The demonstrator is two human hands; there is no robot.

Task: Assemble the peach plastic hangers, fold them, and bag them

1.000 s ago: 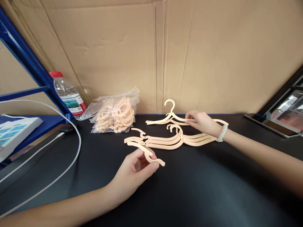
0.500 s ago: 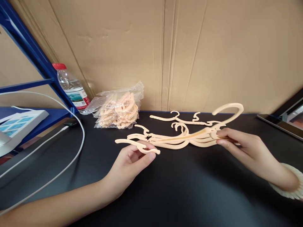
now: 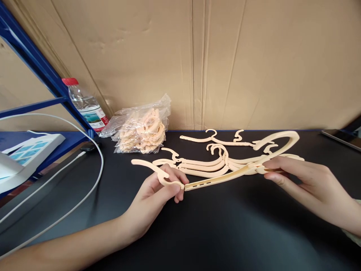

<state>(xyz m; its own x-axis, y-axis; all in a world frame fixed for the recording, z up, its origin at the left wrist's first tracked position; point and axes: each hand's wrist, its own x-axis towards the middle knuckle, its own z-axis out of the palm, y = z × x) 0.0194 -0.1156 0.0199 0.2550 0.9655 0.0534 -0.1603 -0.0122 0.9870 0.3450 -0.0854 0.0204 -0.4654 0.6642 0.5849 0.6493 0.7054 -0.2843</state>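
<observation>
My left hand (image 3: 160,188) pinches a small curved cream hanger piece (image 3: 162,175) between thumb and fingers. Its lower end meets the slotted tip of a cream plastic clothes hanger (image 3: 220,181); I cannot tell whether the two are joined. My right hand (image 3: 301,180) grips that hanger near its middle, and the big hook arches up toward the back right. The hanger's far arm is mostly hidden by my right fingers. Behind both hands, several cream hangers (image 3: 204,164) lie stacked with their hooks together. Another hanger (image 3: 194,140) rests farther back beside a loose curved piece (image 3: 238,136).
A clear plastic bag (image 3: 141,130) of cream hanger parts stands at the back left, near a red-capped water bottle (image 3: 91,109). A white cable (image 3: 98,173) loops over the black table (image 3: 214,233) at left. Cardboard (image 3: 158,56) walls the back; a dark tablet-like device (image 3: 344,140) lies at right.
The hanger in my right hand has come down and nearer, so its slotted tip now meets the piece in my left hand. That small piece has tilted more steeply.
</observation>
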